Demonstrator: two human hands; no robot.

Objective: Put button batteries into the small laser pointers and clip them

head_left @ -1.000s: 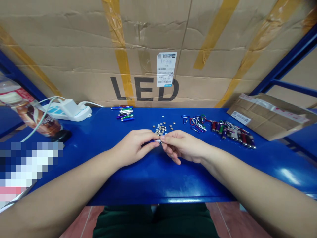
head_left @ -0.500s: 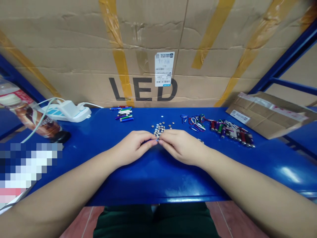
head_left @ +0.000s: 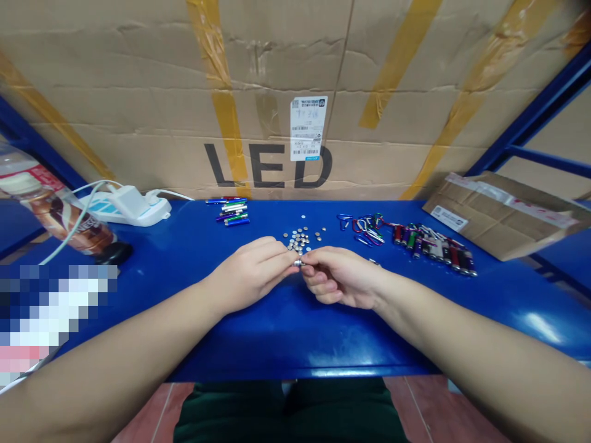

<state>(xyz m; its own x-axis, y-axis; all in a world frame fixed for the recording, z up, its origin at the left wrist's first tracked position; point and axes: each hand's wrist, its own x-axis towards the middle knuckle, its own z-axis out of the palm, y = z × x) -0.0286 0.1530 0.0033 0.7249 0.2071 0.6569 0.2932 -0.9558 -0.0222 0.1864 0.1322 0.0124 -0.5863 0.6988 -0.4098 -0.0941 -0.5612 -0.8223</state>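
Observation:
Between my hands, a small silver-tipped cylinder is pinched at the fingertips, its body mostly hidden. My left hand grips it from the left, while the fingers of my right hand close on its other end. Just beyond my fingers lies a loose heap of button cells on the blue table. One small metal piece lies near my right hand. To the right, several keychain flashlights lie in a row.
Coloured carabiners sit beside the flashlights, and slim coloured tubes lie at the back. A power strip, plastic bottle and flattened parcel stand along the table's edges. A large cardboard box stands behind.
My hands have drawn slightly apart, and the silver tip shows more plainly between them. The fingers of my right hand are now more curled.

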